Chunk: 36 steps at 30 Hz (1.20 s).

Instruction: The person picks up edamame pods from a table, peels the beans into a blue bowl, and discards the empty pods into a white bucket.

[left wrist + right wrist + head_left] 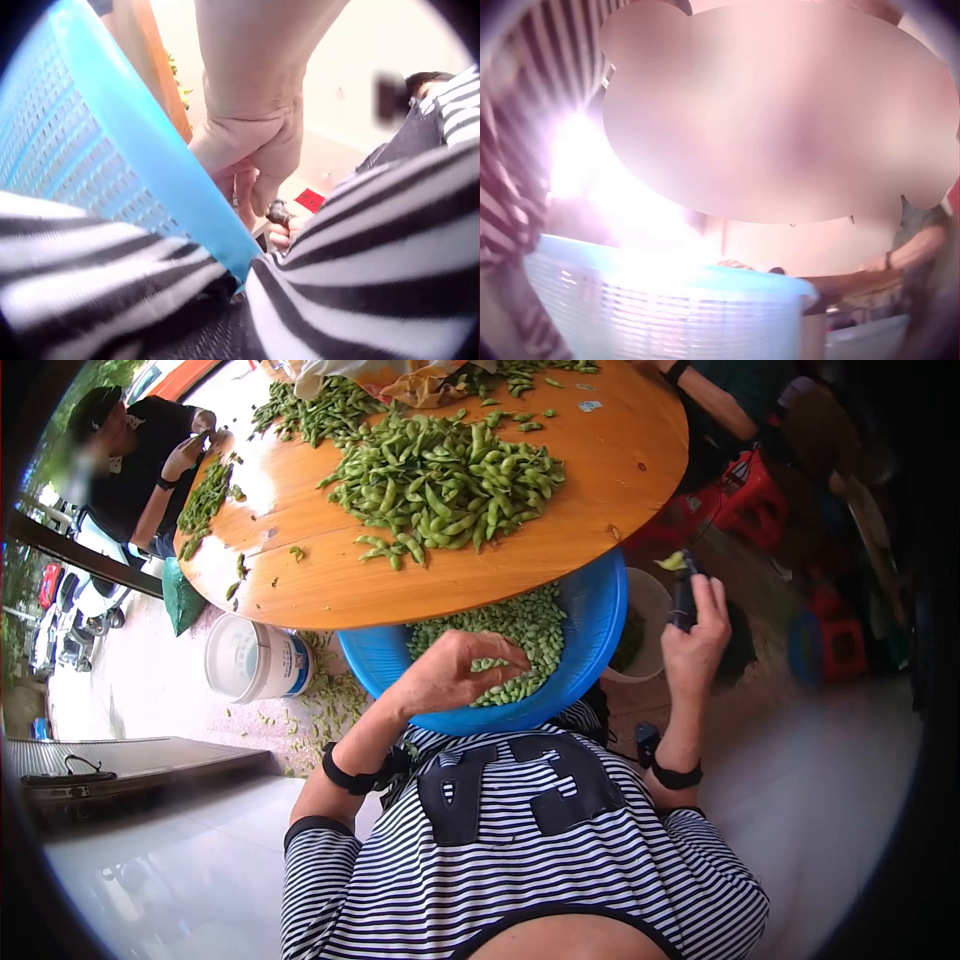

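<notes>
Right wrist view mostly blurred, glare washing out blue basket [667, 315]. Surface [620, 470] cut off at top edge. Dark object [684, 600] in right hand [695, 645] unidentifiable.

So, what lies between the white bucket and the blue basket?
In the head view, only floor littered with green pod scraps lies between the white bucket and the blue basket, under the table's edge.

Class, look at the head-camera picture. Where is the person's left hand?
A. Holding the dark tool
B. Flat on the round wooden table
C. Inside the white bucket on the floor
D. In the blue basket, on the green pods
D: in the head view the left hand lies with curled fingers on the green pods inside the blue basket, while the right hand holds the dark tool.
</notes>
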Motion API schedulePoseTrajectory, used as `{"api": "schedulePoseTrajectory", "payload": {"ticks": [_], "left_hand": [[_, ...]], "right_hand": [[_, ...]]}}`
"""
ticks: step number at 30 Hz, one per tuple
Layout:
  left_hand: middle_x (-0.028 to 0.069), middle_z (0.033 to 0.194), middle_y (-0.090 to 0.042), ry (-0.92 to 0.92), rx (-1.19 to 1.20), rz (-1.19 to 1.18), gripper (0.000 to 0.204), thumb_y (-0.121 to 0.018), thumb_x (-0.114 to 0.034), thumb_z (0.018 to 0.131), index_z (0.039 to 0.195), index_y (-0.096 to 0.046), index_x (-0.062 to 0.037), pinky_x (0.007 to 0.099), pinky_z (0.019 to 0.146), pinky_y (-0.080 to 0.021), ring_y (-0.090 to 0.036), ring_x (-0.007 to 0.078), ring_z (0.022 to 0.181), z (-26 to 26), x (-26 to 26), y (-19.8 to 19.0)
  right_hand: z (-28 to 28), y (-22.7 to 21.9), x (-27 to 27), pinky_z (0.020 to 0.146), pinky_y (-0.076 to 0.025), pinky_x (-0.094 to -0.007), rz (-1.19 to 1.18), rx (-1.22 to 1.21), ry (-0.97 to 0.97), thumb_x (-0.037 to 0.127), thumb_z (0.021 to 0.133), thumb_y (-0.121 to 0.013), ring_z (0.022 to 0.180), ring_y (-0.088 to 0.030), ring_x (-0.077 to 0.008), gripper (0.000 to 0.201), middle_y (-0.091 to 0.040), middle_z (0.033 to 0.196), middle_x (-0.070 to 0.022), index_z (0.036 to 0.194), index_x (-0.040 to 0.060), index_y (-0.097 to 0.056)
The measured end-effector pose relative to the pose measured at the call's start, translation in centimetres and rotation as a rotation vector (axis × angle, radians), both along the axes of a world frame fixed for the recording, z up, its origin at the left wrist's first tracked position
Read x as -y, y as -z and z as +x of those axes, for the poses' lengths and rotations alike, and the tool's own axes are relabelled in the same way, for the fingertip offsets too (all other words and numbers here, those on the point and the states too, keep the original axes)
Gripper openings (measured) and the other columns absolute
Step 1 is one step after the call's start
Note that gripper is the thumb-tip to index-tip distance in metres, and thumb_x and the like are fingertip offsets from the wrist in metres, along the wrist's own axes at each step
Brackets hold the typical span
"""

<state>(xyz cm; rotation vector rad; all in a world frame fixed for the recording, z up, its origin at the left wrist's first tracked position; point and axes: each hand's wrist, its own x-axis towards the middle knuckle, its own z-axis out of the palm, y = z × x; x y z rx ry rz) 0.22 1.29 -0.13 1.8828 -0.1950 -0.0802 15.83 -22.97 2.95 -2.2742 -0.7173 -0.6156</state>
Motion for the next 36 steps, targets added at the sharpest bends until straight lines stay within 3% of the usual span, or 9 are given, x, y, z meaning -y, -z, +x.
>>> {"api": "schedulePoseTrajectory", "payload": {"ticks": [3, 7, 10, 17, 20, 22, 24, 26, 36], "left_hand": [[0.0071, 0.092, -0.069, -0.43, -0.044, -0.031, 0.019, -0.058, 0.006, 0.085, 0.1, -0.068, 0.0001, 0.0261, 0.076, -0.052, -0.065, 0.0153, 0.086, -0.4, -3.3, -1.0], [0.008, 0.078, -0.064, -0.827, 0.302, 0.591, 0.017, -0.062, 0.003, 0.082, 0.095, -0.071, -0.0049, 0.0274, 0.063, -0.049, -0.064, 0.0146, 0.07, 0.2, -9.4, -1.3], [0.0113, 0.085, -0.062, -0.805, 0.338, 0.76, 0.016, -0.066, -0.001, 0.078, 0.091, -0.071, -0.0065, 0.0372, 0.069, -0.049, -0.063, 0.0287, 0.076, 0.7, -12.8, -0.9], [0.0109, 0.089, -0.063, -0.723, 0.185, 0.765, 0.015, -0.066, -0.005, 0.078, 0.092, -0.071, -0.0069, 0.0376, 0.071, -0.049, -0.062, 0.0302, 0.079, 1.2, -14.7, -0.5], [0.008, 0.081, -0.066, -0.892, 0.376, 0.634, 0.011, -0.066, -0.005, 0.081, 0.092, -0.07, -0.0042, 0.0316, 0.06, -0.047, -0.062, 0.0224, 0.066, 0.9, -12.6, -0.9], [0.0049, 0.076, -0.068, -0.88, 0.01, -0.035, 0.009, -0.066, -0.005, 0.085, 0.093, -0.068, -0.0013, 0.0243, 0.046, -0.04, -0.055, 0.0111, 0.051, 0.4, -8.8, -2.8], [0.0036, 0.074, -0.067, -0.65, -0.02, -0.476, 0.01, -0.066, -0.006, 0.087, 0.094, -0.067, 0.0001, 0.0193, 0.039, -0.032, -0.048, 0.0042, 0.046, 0.6, -5.5, -2.4], [0.0067, 0.08, -0.068, -0.568, -0.15, -0.66, 0.007, -0.064, -0.002, 0.087, 0.093, -0.068, -0.0013, 0.0191, 0.038, -0.031, -0.045, 0.0057, 0.044, 1.0, -2.5, -1.9], [-0.0013, 0.064, -0.056, -0.619, 0.035, -0.613, 0.005, -0.064, 0.0, 0.087, 0.089, -0.059, 0.0, 0.0187, 0.042, -0.032, -0.045, 0.0031, 0.047, 2.7, 3.0, -0.7]], "right_hand": [[2.8, 2.2, 4.1, 0.084, -0.046, -0.0449, -0.131, -0.009, 0.185, -0.009, 0.07, -0.052, 0.099, -0.056, -0.043, 0.043, -0.058, 0.103, -0.025, 0.113, -0.004, -0.053], [2.2, 1.1, 4.9, 0.083, -0.046, -0.0413, -0.143, -0.124, 0.165, -0.01, 0.069, -0.052, 0.096, -0.058, -0.041, 0.045, -0.059, 0.099, -0.022, 0.113, -0.006, -0.054], [1.8, 1.1, 4.1, 0.082, -0.046, -0.0393, -0.1, -0.113, 0.108, -0.011, 0.07, -0.053, 0.093, -0.058, -0.0397, 0.042, -0.059, 0.097, -0.0206, 0.111, -0.0067, -0.055], [1.2, 1.2, 1.7, 0.075, -0.047, -0.0392, -0.05, -0.132, 0.0, -0.005, 0.079, -0.055, 0.086, -0.058, -0.042, 0.03, -0.06, 0.095, -0.0221, 0.109, -0.0041, -0.058], [0.1, 1.2, 0.0, 0.07, -0.047, -0.035, 0.008, -0.129, -0.138, -0.005, 0.081, -0.053, 0.078, -0.062, -0.0327, 0.026, -0.062, 0.089, -0.0175, 0.106, -0.0029, -0.059], [-1.5, 0.7, -1.9, 0.062, -0.044, -0.027, 0.183, -0.421, -0.385, -0.005, 0.08, -0.052, 0.068, -0.058, -0.0154, 0.026, -0.063, 0.081, -0.0095, 0.104, -0.0012, -0.062], [-3.4, 0.0, -3.5, 0.057, -0.039, -0.0206, 0.294, -0.759, -0.527, -0.006, 0.079, -0.051, 0.066, -0.048, -0.0043, 0.028, -0.06, 0.078, -0.0033, 0.103, -0.0004, -0.063], [-4.6, 0.3, -5.1, 0.055, -0.037, -0.0193, 0.446, -0.96, -0.641, -0.007, 0.077, -0.05, 0.063, -0.045, -0.0033, 0.031, -0.057, 0.076, -0.0005, 0.105, -0.0005, -0.063], [-4.6, 0.3, -5.8, 0.045, -0.031, -0.0183, 0.603, -1.353, -0.792, -0.007, 0.079, -0.039, 0.052, -0.037, -0.002, 0.031, -0.043, 0.063, 0.004, 0.101, -0.002, -0.061]]}}
